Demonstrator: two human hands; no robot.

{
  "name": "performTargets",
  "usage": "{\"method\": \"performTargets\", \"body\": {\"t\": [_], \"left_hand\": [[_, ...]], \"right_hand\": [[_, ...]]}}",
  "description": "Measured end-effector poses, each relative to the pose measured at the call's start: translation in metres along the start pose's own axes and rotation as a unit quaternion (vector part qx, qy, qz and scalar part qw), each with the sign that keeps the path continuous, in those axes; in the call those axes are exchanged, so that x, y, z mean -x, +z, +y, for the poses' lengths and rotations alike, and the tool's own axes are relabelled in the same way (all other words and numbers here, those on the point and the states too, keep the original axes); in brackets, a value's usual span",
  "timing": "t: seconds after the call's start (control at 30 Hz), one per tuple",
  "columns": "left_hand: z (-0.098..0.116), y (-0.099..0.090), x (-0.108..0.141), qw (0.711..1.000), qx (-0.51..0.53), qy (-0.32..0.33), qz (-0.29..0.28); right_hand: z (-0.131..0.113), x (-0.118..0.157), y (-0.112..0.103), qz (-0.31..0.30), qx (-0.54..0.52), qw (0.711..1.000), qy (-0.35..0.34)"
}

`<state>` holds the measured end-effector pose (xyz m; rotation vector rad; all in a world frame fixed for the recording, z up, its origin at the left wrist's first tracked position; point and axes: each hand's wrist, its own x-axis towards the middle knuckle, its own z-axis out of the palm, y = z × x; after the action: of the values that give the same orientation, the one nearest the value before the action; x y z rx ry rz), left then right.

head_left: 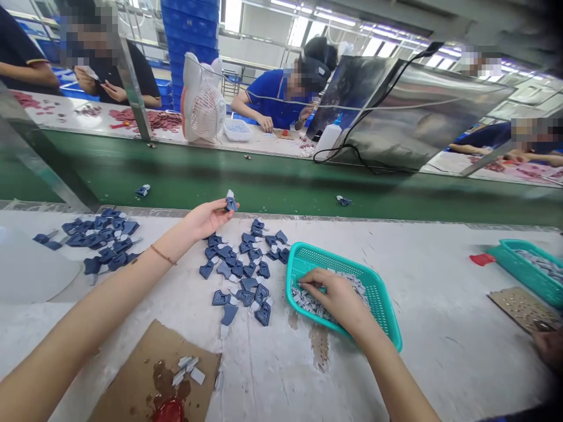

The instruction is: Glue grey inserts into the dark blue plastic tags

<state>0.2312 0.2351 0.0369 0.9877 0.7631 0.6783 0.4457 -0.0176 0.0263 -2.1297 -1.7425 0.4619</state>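
Note:
My left hand (211,218) is stretched out over the far edge of the white table, its fingers pinching a dark blue piece with a white tip (231,202). At the right, my right hand (328,290) reaches into a turquoise basket (382,293) of small grey pieces (308,302). Its fingers are bent together at the basket's left side; anything between them is too small to make out. Between my hands, many dark blue pieces (237,268) lie loose on the table, several with pale tabs.
Near the front, cardboard (132,375) bears grey pieces and a red blob (169,410). Another blue pile (105,237) lies left. A green conveyor (281,187) runs beyond the table, carrying a few pieces. Right are another basket (510,258) and a person's hand (548,346). People work opposite.

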Motion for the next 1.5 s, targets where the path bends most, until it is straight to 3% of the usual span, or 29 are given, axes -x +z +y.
{"method": "performTargets", "body": {"t": [0.13,0.27,0.63,0.8,0.93,1.03,1.13,1.3,1.5], "left_hand": [[0.002,-0.015,0.062,0.997,0.068,-0.021,-0.026],[0.002,-0.023,0.114,0.996,0.087,-0.012,-0.017],[-0.026,-0.055,0.236,0.992,0.103,0.039,0.059],[-0.045,-0.075,0.276,0.986,0.085,0.03,0.137],[-0.063,-0.091,0.302,0.981,0.057,0.024,0.182],[-0.077,-0.098,0.315,0.985,0.04,0.009,0.17],[-0.089,-0.099,0.322,0.987,0.037,-0.008,0.156],[-0.095,-0.093,0.326,0.99,0.042,-0.014,0.137],[-0.1,-0.091,0.331,0.992,0.047,0.0,0.117]], "right_hand": [[-0.004,-0.001,0.002,-0.001,0.018,1.0,-0.009],[-0.011,-0.003,0.001,-0.002,0.031,0.999,-0.008],[-0.019,-0.011,0.002,0.027,0.033,0.998,0.055],[-0.047,-0.004,0.0,0.092,0.037,0.994,0.055],[-0.105,0.023,0.016,0.108,0.003,0.994,0.001],[-0.16,0.049,0.042,0.019,-0.041,0.993,-0.112],[-0.199,0.068,0.069,-0.064,-0.09,0.973,-0.203],[-0.218,0.075,0.089,-0.149,-0.079,0.958,-0.234],[-0.221,0.073,0.092,-0.173,-0.004,0.951,-0.255]]}}
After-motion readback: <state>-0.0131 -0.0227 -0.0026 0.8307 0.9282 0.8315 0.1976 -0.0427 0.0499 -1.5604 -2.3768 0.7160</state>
